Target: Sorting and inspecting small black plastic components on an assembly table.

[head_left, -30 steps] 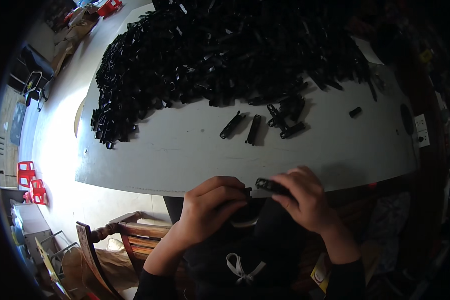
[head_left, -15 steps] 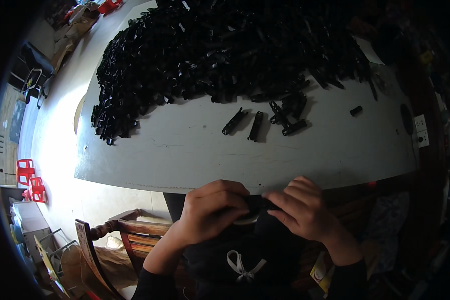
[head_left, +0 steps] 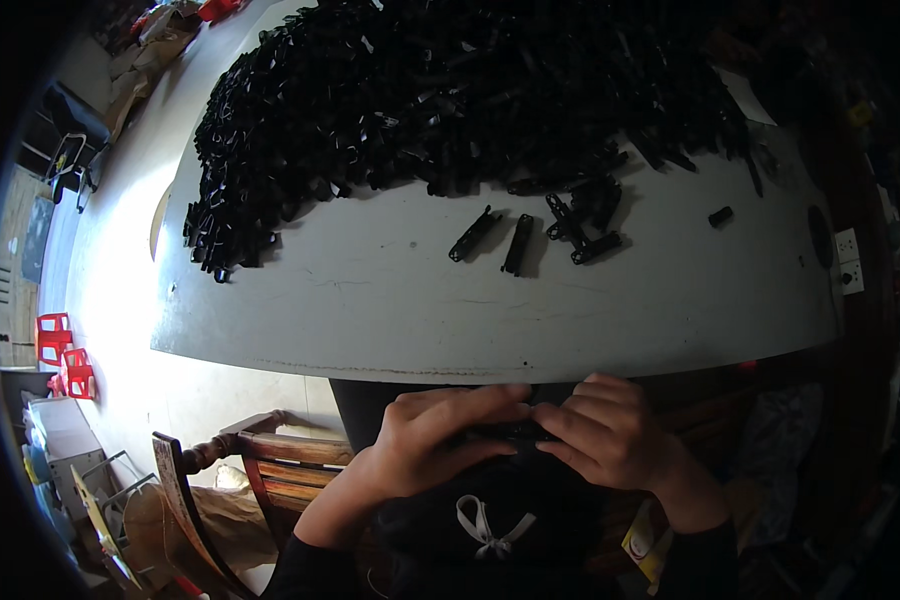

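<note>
Just off the near edge of the table, my left hand and my right hand meet over my lap. Between their fingertips they pinch a slim black plastic part, seen only in part against my dark clothes. On the table, a few loose black parts lie apart from the rest: a slanted one, an upright one and a small cluster. Behind them a large heap of similar black parts covers the far half of the table.
The pale grey table has a curved near edge. A short black piece lies alone at the right. A wooden chair stands at lower left, red stools farther left. A wall socket is at the right.
My left hand has flattened, its fingers reaching farther right along the black part. Both hands are closer together and slightly lower. The parts on the table lie as before.
</note>
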Demonstrator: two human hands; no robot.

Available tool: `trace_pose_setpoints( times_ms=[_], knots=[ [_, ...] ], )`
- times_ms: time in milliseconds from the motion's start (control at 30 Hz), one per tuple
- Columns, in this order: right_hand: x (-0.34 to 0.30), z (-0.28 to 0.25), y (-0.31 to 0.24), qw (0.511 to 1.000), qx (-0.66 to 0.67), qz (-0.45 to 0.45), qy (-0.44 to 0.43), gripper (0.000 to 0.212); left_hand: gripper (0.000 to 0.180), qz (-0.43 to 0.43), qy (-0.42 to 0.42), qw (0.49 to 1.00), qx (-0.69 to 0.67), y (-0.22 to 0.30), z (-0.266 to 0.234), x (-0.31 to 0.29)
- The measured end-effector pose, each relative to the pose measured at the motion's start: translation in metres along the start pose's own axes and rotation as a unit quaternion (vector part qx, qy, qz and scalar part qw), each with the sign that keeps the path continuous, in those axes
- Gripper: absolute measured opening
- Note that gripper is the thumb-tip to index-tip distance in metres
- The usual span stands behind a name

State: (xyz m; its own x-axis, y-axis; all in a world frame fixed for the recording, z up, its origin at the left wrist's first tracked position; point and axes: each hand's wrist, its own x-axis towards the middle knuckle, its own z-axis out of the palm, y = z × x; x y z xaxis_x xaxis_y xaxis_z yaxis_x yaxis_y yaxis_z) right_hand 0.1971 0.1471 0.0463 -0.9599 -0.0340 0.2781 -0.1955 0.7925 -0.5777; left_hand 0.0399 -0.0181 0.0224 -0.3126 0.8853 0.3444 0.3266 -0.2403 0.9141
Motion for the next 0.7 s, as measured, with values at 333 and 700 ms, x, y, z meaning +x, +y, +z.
trace_pose_setpoints(
  times_ms=[333, 700],
  knots=[
    [-0.003, 0.005, -0.002, 1.0, -0.021, 0.004, 0.001, 0.032, 0.041, -0.061, 0.014, 0.997, -0.036, -0.004, 0.003, -0.003],
    [-0.009, 0.012, -0.012, 0.997, -0.068, 0.003, 0.029, 0.033, 0.035, -0.012, 0.043, 0.998, 0.033, -0.002, 0.007, -0.008]
  ],
)
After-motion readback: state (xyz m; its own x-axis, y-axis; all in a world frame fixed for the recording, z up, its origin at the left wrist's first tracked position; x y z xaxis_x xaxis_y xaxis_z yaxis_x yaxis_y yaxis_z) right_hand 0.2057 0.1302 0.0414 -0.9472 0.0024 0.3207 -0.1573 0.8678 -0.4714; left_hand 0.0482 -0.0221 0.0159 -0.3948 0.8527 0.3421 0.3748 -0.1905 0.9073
